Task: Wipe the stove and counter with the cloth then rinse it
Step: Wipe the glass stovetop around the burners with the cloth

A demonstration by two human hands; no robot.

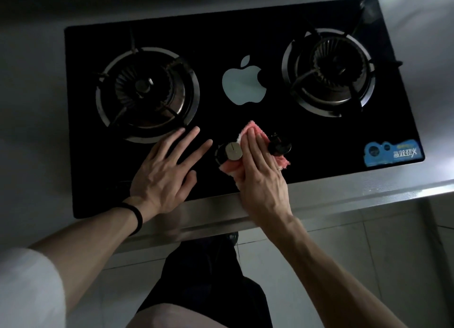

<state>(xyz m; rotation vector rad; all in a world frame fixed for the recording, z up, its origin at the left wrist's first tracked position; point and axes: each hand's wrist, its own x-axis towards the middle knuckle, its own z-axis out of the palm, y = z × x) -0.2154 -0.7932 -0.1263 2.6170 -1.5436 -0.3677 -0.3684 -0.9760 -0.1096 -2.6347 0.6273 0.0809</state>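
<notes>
Our right hand (260, 170) lies flat on the pink cloth (254, 127), its fingers straight and pressed together, holding the cloth down on the black glass of the stove (221, 32). The thumb runs along the cloth's near edge, and we cannot tell whether it tucks under. Pink fabric shows past the fingertips, at the little-finger side and beside the thumb. There is a ring (280, 168) on one finger.

The cloth sits between the two knobs. The left knob (232, 151) is just beside the thumb side of this hand, touching the cloth. The right knob (280, 147) is just beside the little finger.

Our left hand (162, 170) is well to the left of the cloth, fingers straight and spread wide, palm down on the glass and holding nothing. A black band (136, 215) circles its wrist. Just beyond its fingertips is the left burner (145, 86).

Beyond the cloth, further up the glass, is a pale apple-shaped mark (243, 81). The right burner (329, 69) is up and to the right of the cloth hand. A blue sticker (390, 152) is well off to its right, near the stove's corner.

The steel counter (368, 187) frames the stove, and its front edge passes under both wrists.
</notes>
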